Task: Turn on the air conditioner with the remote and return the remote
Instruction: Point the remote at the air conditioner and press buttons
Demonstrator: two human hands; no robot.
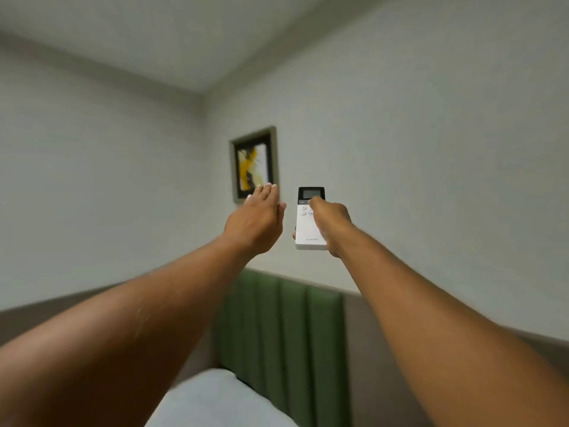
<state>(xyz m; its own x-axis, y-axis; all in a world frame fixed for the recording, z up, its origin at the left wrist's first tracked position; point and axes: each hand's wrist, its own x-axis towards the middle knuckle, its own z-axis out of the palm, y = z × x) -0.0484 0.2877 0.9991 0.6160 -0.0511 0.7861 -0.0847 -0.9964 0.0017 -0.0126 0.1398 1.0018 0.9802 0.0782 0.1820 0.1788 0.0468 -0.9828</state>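
A white remote (307,228) with a dark screen at its top is held up in front of the wall, pointing upward. My right hand (332,224) grips it from the right side, with the thumb resting on the buttons just below the screen. My left hand (257,221) is stretched out beside it on the left, empty, palm away from me and fingers extended, a small gap apart from the remote. No air conditioner is in view.
A framed abstract picture (254,163) hangs on the wall behind my left hand. Below are a green padded headboard (283,322) and a white pillow (215,399). Pale walls meet in a corner above.
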